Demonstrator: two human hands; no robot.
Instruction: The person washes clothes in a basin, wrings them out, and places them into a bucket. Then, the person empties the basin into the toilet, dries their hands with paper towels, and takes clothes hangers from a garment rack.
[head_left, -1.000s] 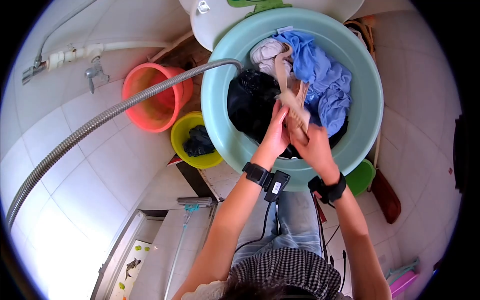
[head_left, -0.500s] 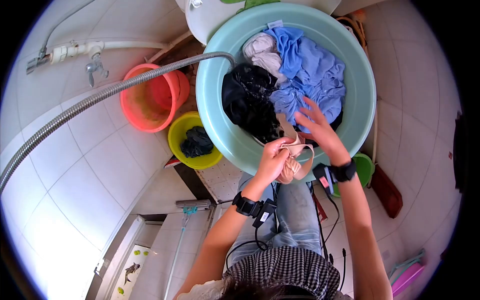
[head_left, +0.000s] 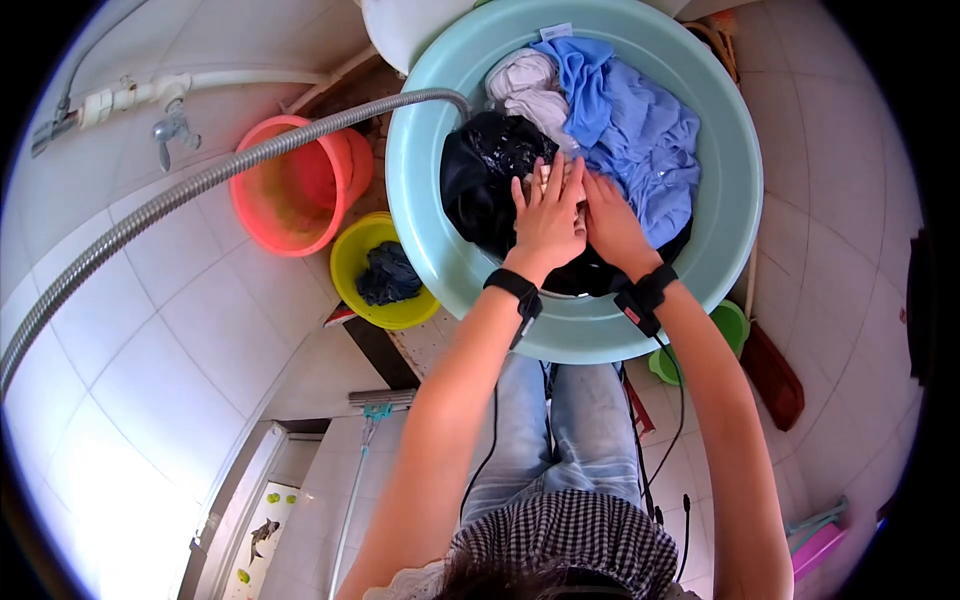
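Left hand [head_left: 548, 222], grip spread, and right hand [head_left: 616, 226], its grip indiscernible, are covering beige cloth [head_left: 580, 214] in the tub [head_left: 728, 180]; blue cloth [head_left: 652, 140] is lying far right.

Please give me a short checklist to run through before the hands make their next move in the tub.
1. Both hands on the beige cloth: ok; the left hand and right hand are both at the beige cloth.
2. Beige cloth inside the tub: ok.
3. Beige cloth apart from the other laundry: not ok; it lies amid the black cloth and blue cloth.
4. Hose reaching over the tub's rim: ok.
5. Water running from the hose: cannot tell.
6. Wrist straps dry: cannot tell; both are worn, but wetness does not show.
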